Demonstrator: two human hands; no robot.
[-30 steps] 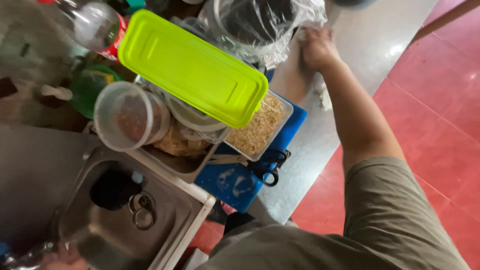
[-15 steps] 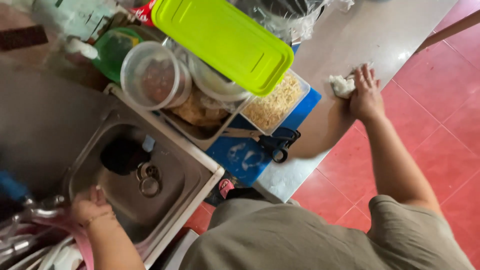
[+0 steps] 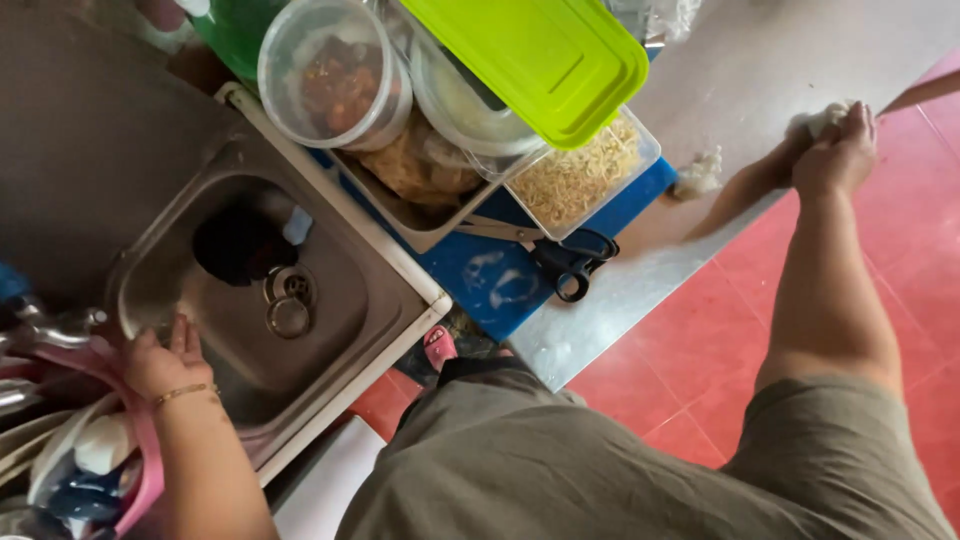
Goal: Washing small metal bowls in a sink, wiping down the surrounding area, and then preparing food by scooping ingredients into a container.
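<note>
1. While the person leaned over the counter, the right hand (image 3: pixel 838 150) was closed around a white cloth (image 3: pixel 822 118), pressing it onto the far stretch of the grey steel countertop (image 3: pixel 740 70).
2. Another small white wad (image 3: pixel 700 172) lay on that counter, near the cloth but apart from it.
3. Over at the stainless sink (image 3: pixel 330 300), the left hand (image 3: pixel 162 362) rested on the basin's near rim with fingers loosely curled; it gripped nothing I could make out.
4. A round drain fitting (image 3: pixel 288 300) sat in the basin bottom beside a dark object.
5. Between sink and counter, a blue cutting board (image 3: pixel 500 285) carried black-handled scissors (image 3: pixel 572 262).
6. Stacked behind were a clear tub of pale shredded food (image 3: pixel 580 175), a lime-green lid (image 3: pixel 530 55) laid on top, and a round lidded container (image 3: pixel 335 75) of reddish contents.
7. Below the counter edge the floor was red tile (image 3: pixel 700 350).
8. A pink-rimmed dish rack (image 3: pixel 95 450) stood just beside the left wrist.
</note>
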